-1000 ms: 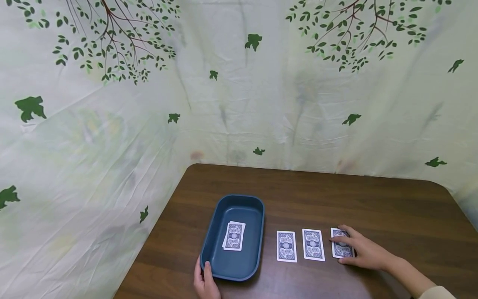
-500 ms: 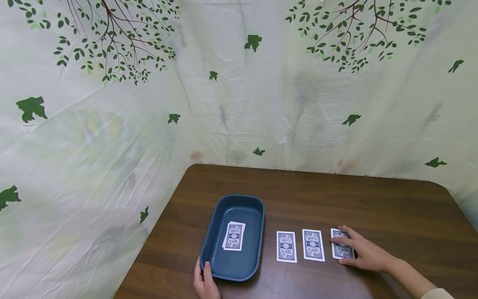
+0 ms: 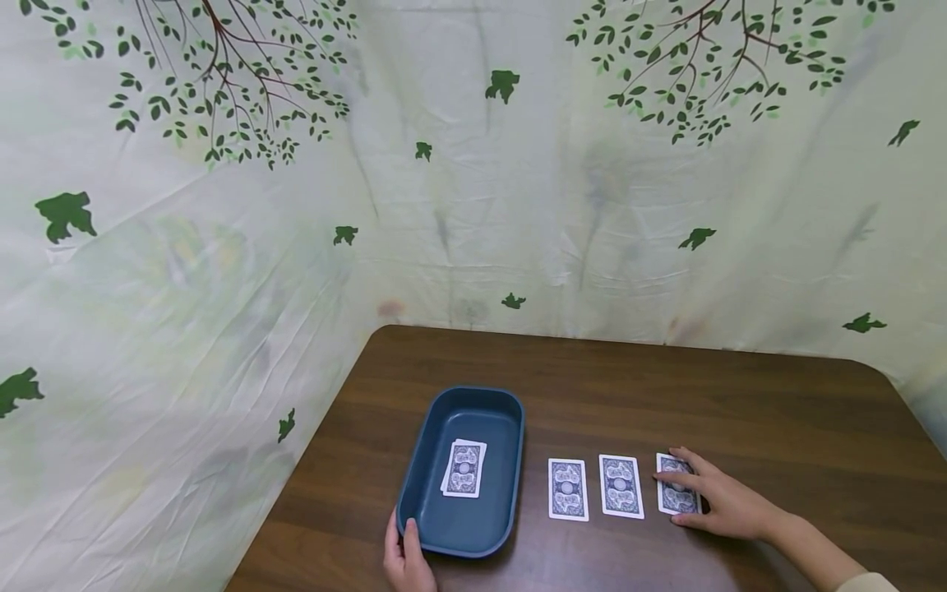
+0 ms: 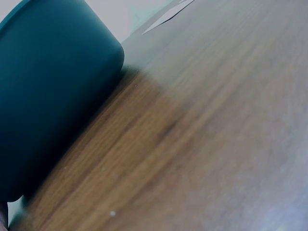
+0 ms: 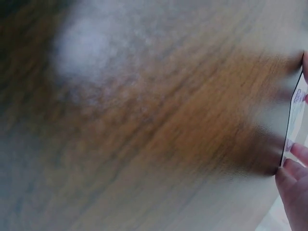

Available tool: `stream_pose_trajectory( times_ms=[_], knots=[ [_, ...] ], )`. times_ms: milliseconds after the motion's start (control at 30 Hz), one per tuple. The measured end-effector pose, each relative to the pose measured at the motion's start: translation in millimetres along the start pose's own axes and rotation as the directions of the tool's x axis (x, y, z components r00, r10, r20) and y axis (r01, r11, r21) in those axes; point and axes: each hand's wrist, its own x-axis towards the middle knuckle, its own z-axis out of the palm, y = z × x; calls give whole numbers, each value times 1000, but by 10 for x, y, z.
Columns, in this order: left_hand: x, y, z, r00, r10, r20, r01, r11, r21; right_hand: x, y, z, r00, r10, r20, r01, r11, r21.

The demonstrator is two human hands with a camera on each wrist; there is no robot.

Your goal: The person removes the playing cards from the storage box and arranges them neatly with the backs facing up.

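My left hand [image 3: 406, 559] grips the near left corner of a blue rectangular tray [image 3: 510, 493], thumb at the rim. Two overlapping playing cards [image 3: 464, 470] lie face down inside it. Over the rightmost playing card [image 3: 669, 497], my right hand [image 3: 728, 503] holds its edges, fingertips at the far edge and thumb at the near one. In the right wrist view, fingers [image 5: 293, 190] meet the ends of this card [image 5: 294, 115], which looks slightly bowed. The left wrist view shows the tray's outer wall [image 4: 53, 82]; the left hand is almost out of that frame.
Two more face-down cards, a left one [image 3: 568, 490] and a middle one [image 3: 621, 486], lie in a row between the tray and my right hand. The brown wooden table [image 3: 592, 378] has rounded far corners and meets a leaf-patterned cloth backdrop [image 3: 459, 214].
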Motion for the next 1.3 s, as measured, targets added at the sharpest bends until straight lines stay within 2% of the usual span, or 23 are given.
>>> stream_pose_trajectory(
  times_ms=[133,367,567,667,800,900,1100,1200,1300],
  knots=[
    [-18,80,-1,1000,-2,-4,2,1000,6,4,-9,-7,1000,-5,2,5,1000,-2],
    [62,-315,-66,1000,1,3,-1,1000,5,21,-21,-9,1000,7,-2,-7,1000,5],
    [37,-254,-57,1000,-2,-7,2,1000,0,191,-75,-75,996,84,-30,-82,995,61],
    [28,-206,-50,1000,-21,-10,21,1000,1,381,-133,-111,996,83,-44,-80,994,79],
    [48,-215,-54,998,-58,-17,58,998,23,755,-305,-140,997,72,-24,-69,993,95],
    [66,-255,-62,998,-62,-5,63,998,28,1070,-491,-134,1000,29,-7,-28,993,115],
    [71,-317,-70,999,-26,22,26,1000,-9,1640,-899,-63,997,-79,-10,79,986,148],
    [72,-320,-71,999,-43,20,43,999,4,1863,-1089,7,993,-121,3,119,980,160],
    [76,-308,-72,998,-61,21,61,998,20,2012,-1273,94,989,-135,56,123,975,185]
  ],
)
